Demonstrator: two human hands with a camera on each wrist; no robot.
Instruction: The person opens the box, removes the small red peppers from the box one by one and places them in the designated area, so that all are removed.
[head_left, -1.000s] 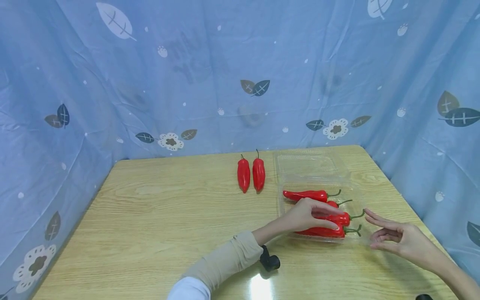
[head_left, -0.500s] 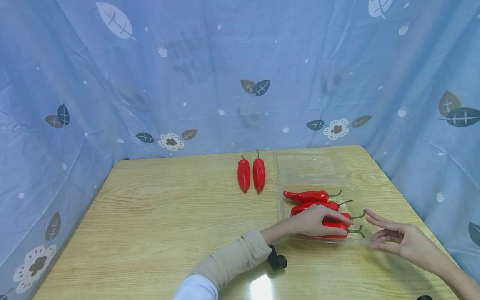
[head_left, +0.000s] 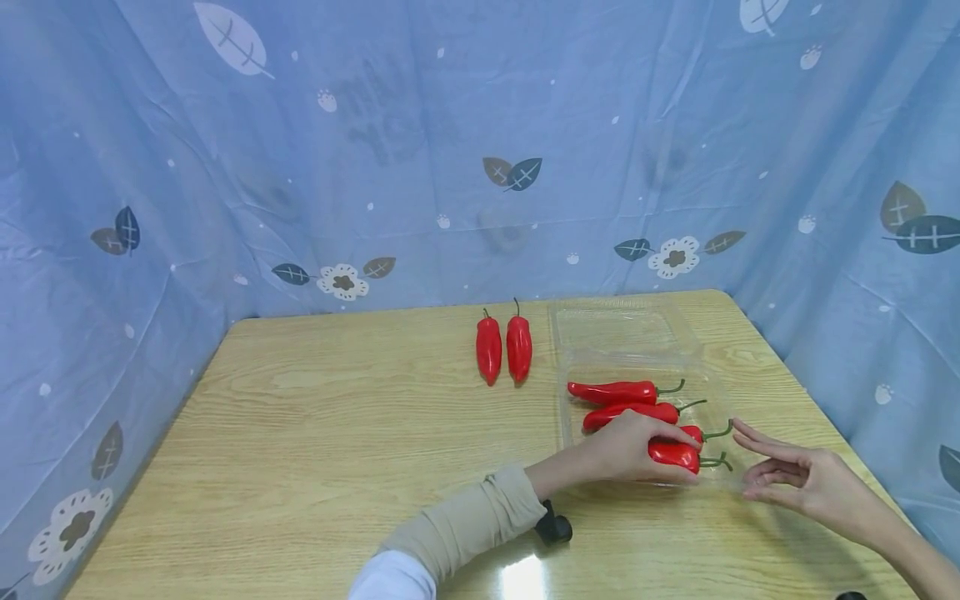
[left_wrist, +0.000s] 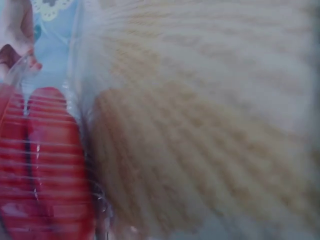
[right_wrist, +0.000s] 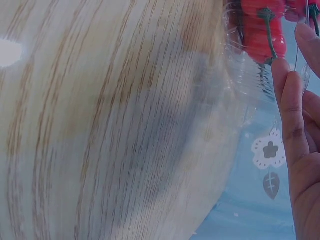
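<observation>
In the head view, a clear plastic clamshell box (head_left: 564, 433) sits at the right with its lid (head_left: 615, 329) laid back. Several red peppers lie in it side by side, green stems to the right. My left hand (head_left: 626, 446) reaches in from the left and holds the nearest pepper (head_left: 675, 456), thumb on its near side and fingers over its far side. Behind it, another pepper (head_left: 693, 433) is partly hidden by the fingers. My right hand (head_left: 795, 479) is at the box's right end, fingertips right at the clear wall, index finger extended beside a stem.
Two red peppers (head_left: 489, 352) stand apart from the box, lying side by side toward the back of the wooden table (head_left: 337, 433). A black object (head_left: 553, 527) shows below the left forearm. Blue patterned curtain (head_left: 420, 167) surrounds the table's back and sides.
My left hand has shifted slightly right and toward the near side of the box, uncovering the second pepper from the back. The nearest pepper has slid a little rightward. My right hand stays nearly still.
</observation>
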